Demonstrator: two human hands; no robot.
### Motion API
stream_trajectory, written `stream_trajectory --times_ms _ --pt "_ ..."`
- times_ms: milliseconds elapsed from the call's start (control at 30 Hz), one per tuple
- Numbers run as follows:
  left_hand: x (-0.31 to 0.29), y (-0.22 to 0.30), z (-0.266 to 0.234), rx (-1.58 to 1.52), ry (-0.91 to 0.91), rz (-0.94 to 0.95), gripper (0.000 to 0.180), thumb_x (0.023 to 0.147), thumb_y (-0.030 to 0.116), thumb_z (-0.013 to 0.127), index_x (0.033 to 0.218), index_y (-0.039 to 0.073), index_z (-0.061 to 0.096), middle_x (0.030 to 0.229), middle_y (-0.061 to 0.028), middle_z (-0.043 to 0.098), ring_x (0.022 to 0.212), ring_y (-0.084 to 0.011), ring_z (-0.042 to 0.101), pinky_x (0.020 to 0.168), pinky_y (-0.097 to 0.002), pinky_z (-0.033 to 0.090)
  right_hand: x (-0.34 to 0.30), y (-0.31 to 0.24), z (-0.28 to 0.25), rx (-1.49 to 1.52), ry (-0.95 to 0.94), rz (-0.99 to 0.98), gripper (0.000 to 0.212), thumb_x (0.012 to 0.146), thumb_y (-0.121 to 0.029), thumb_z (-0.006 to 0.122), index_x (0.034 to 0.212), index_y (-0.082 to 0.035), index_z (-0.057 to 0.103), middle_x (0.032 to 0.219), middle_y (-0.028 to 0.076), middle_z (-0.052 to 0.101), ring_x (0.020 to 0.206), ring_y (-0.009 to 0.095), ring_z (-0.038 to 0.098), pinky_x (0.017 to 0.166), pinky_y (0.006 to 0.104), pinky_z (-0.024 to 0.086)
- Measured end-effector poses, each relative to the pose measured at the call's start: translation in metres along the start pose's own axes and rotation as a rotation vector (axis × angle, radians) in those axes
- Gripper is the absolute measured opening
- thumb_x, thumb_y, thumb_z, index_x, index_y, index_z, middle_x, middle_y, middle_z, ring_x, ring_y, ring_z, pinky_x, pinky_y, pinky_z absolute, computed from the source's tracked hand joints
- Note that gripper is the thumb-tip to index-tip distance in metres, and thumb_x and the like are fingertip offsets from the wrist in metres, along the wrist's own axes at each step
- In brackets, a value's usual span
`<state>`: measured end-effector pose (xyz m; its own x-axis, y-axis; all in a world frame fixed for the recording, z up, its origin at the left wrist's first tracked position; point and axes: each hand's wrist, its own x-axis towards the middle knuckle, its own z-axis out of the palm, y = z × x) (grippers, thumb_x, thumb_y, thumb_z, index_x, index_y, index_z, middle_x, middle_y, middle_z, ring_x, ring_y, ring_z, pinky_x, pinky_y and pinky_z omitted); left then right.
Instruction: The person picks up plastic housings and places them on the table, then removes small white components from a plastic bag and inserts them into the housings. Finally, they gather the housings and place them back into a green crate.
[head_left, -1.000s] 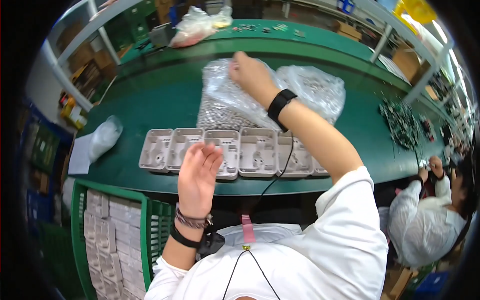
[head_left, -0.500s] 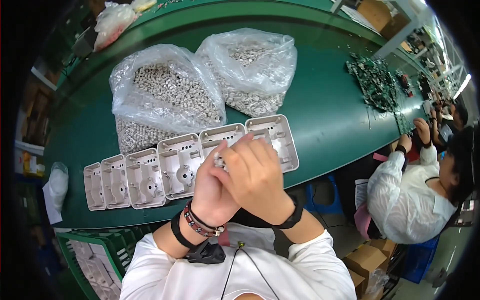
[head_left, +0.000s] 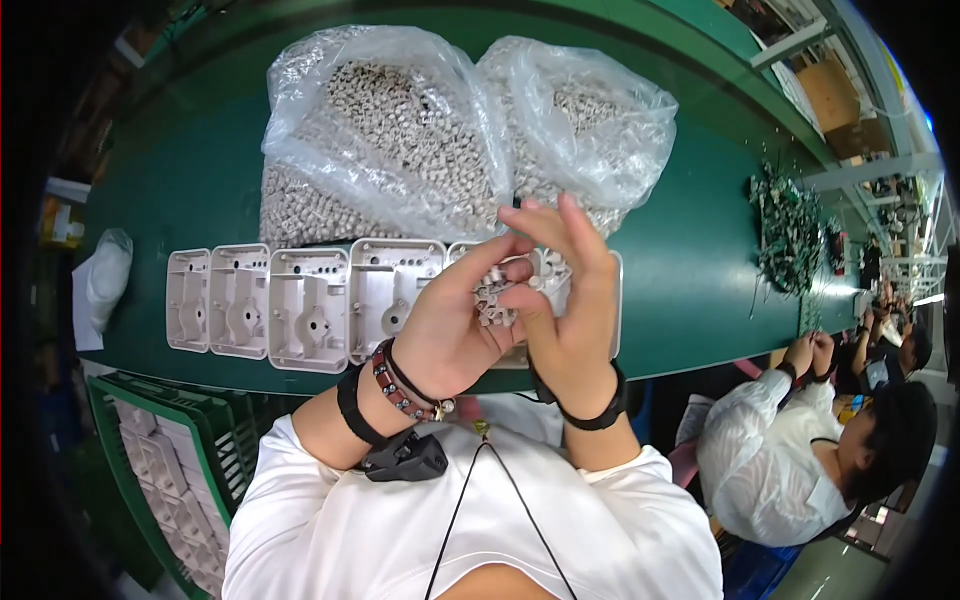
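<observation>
My left hand (head_left: pixel 445 330) is cupped, palm up, around a small heap of grey-white plastic pieces (head_left: pixel 494 300). Close against it, my right hand (head_left: pixel 580 335) curves inward with its thumb over the heap. More of the same pieces (head_left: pixel 550 272) show in its palm. Both hands hover above the right part of a row of pale grey plastic housings (head_left: pixel 310 345), which lie side by side with their hollow insides up. The hands partly hide the housings at that end.
Behind the housings stand two clear plastic bags (head_left: pixel 300 140) (head_left: pixel 640 140) full of similar small pieces. A dark tangled pile of parts (head_left: pixel 790 240) lies on the green table (head_left: pixel 700 270) at right, near a co-worker (head_left: pixel 770 450). A green crate (head_left: pixel 190 470) holding housings is at lower left.
My hands have parted from being folded together, and the pieces inside now show. The whole view has shifted, with the bags higher and further right.
</observation>
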<state>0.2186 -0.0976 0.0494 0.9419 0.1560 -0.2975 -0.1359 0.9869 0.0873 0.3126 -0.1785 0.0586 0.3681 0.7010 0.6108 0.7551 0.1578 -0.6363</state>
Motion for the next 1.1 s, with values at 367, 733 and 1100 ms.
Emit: stream_trajectory --times_ms 367,733,1100 --pt "-0.064 0.028 -0.013 0.942 -0.137 -0.099 0.016 0.089 0.019 0.051 0.088 0.004 0.055 0.068 0.0011 0.049 0.054 -0.0063 0.046 0.047 -0.0195 0.035 -0.029 -0.023 0.005 0.213 -0.341 -0.112 0.051 0.087 -0.043 0.04 0.117 -0.002 0.049 0.115 0.012 0.056 0.109 0.032 0.049 0.092 0.04 0.035" --pt "-0.061 0.026 -0.021 1.869 -0.248 0.751 0.014 0.078 0.008 0.061 0.088 0.0 0.056 0.073 -0.0083 0.059 0.059 -0.0217 0.056 0.053 -0.0278 0.043 -0.031 -0.027 0.019 0.465 -0.291 0.14 0.054 0.091 -0.044 0.034 0.117 -0.001 0.053 0.126 0.019 0.046 0.114 0.029 0.045 0.093 0.0363 0.036" --pt "-0.046 0.01 -0.005 2.055 -0.018 0.85 0.014 0.07 0.011 0.067 0.075 0.002 0.058 0.065 -0.008 0.054 0.053 -0.0245 0.053 0.045 -0.0321 0.039 -0.025 -0.016 0.023 0.351 0.065 0.203 0.043 0.091 -0.035 0.041 0.103 0.002 0.059 0.11 0.016 0.053 0.1 0.024 0.051 0.083 0.0313 0.041"
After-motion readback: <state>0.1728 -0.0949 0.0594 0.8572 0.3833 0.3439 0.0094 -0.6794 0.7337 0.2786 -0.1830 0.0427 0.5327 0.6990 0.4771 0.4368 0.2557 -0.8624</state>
